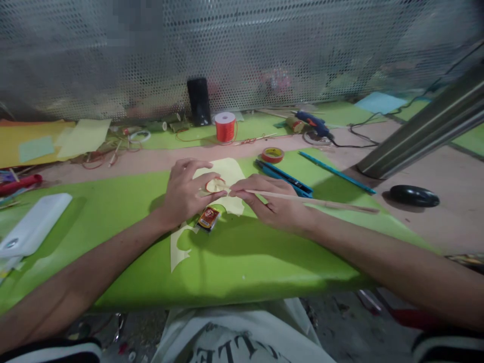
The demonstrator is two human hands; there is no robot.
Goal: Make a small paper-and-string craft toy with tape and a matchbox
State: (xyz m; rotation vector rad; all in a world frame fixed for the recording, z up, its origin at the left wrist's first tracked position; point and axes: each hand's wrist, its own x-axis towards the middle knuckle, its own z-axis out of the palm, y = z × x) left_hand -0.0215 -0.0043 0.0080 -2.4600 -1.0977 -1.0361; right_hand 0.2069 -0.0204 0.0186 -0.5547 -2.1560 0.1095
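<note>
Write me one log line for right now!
left hand: holding pale round piece | right hand: holding thin stick | nearby: cut paper, small packet

Black sleeves point(56, 351) have white stripes; pale garment point(212, 325) bears black lettering point(232, 349).

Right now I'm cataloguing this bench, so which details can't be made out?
All in the head view:
- Part of the small round piece: covered by fingers of the left hand.
- Where the thin stick meets that piece, if it does: too small and blurred beside the right hand.
- Fine print on the small packet: too small.
- Full extent of the orange sheet: cut off by the left edge.
</note>
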